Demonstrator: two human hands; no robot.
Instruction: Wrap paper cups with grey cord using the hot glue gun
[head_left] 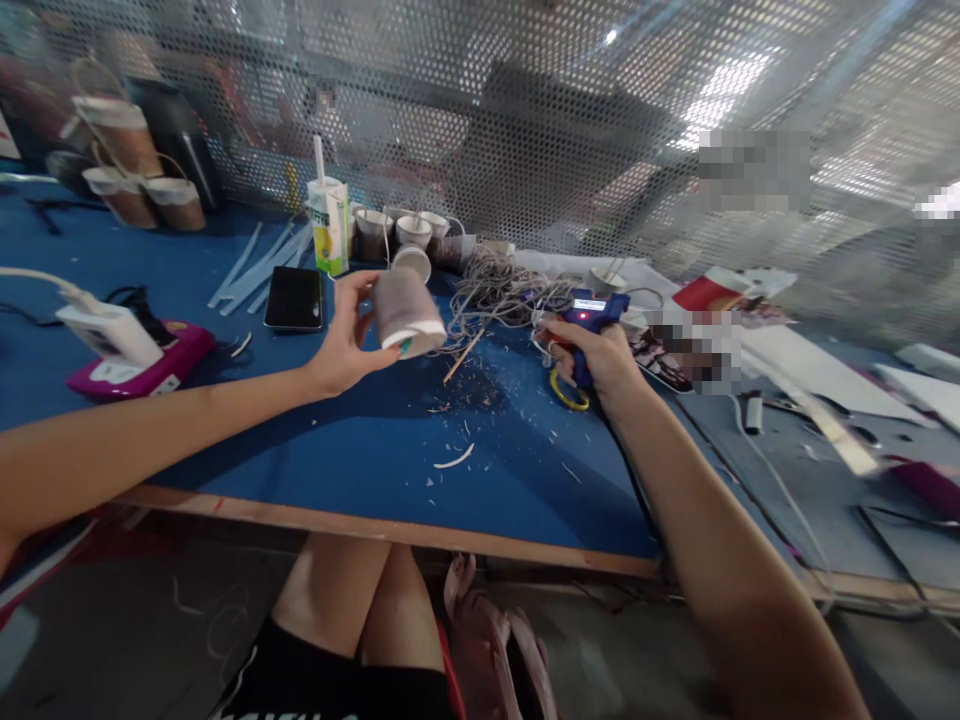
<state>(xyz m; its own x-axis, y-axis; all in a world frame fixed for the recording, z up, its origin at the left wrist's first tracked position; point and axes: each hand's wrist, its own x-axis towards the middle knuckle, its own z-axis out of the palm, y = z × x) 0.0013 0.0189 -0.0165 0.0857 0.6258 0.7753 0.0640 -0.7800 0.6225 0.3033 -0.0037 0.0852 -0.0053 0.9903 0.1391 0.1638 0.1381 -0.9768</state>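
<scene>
My left hand (346, 338) is wrapped around a small grey-brown paper cup (403, 312) with a white rim, held tilted on its side above the blue tabletop (360, 440). My right hand (596, 358) grips a blue hot glue gun (592, 318) whose red light is lit; its nozzle points left toward the cup, a short gap away. A tangle of grey string (499, 290) lies on the table between and behind the two hands. Another cup (412, 262) lies just behind the held one.
A black phone (294, 298), a juice carton with straw (328, 225) and clear glue sticks (262, 262) lie at back left. Several cups (397, 232) stand by a perforated metal screen (525, 120). A white power strip on a pink box (127, 350) sits left. Papers (795, 350) cover the right.
</scene>
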